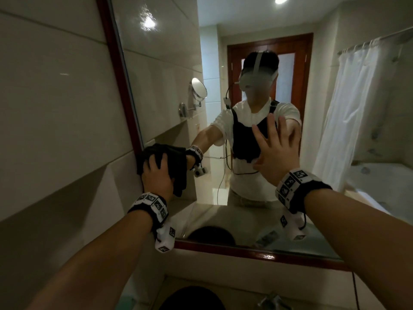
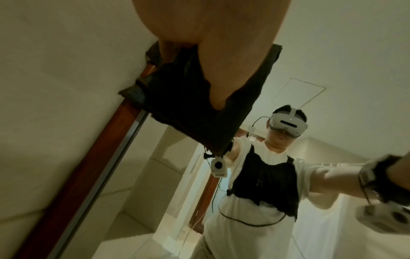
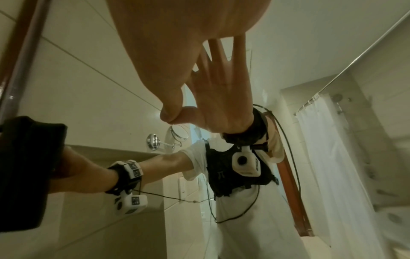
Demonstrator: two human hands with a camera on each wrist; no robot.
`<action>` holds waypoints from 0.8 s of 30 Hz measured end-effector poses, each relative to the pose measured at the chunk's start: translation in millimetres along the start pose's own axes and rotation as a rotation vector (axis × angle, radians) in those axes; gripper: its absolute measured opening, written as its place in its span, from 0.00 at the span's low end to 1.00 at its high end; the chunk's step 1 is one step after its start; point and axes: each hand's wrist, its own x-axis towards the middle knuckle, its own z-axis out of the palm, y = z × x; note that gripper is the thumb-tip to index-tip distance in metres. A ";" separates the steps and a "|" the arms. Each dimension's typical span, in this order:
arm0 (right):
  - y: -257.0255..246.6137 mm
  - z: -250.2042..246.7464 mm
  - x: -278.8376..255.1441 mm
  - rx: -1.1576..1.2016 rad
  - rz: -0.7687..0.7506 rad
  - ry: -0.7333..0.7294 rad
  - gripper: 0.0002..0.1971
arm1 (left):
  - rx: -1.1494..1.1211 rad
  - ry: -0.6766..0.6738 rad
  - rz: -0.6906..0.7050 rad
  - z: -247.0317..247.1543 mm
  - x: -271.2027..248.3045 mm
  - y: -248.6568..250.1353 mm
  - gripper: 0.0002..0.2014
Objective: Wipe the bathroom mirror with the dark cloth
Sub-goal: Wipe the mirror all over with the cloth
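Note:
The bathroom mirror point(image 1: 169, 63) fills the wall ahead in a red-brown frame. My left hand point(image 1: 157, 177) holds the dark cloth point(image 1: 176, 166) against the glass at the mirror's left edge, fingers curled into the bunched fabric, and part of it hangs below the palm. In the left wrist view the cloth point(image 2: 188, 105) overlaps the frame, with my thumb point(image 2: 233, 61) lying over it. My right hand point(image 1: 277, 153) lies flat on the glass to the right, fingers spread and holding nothing. In the right wrist view its thumb point(image 3: 170, 112) meets its own reflection.
The wooden frame point(image 1: 120, 86) borders a tiled wall point(image 1: 55, 97) on the left. Below the mirror's lower rail point(image 1: 257, 253) are a counter and a tap point(image 1: 271, 298). The glass reflects me, a door, a shower curtain and a round wall mirror.

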 end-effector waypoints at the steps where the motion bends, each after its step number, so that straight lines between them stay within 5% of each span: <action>1: -0.5 1.3 0.9 0.001 0.008 -0.003 0.61 | -0.002 0.002 0.009 1.7 -1.3 -2.0 0.40; 9: -1.4 3.9 2.6 -0.047 0.032 -0.039 0.60 | -0.086 0.114 0.165 20.7 0.4 -21.2 0.43; 24: 0.1 5.0 0.9 -0.040 0.035 -0.040 0.62 | -0.092 0.251 0.207 28.2 12.4 -10.1 0.38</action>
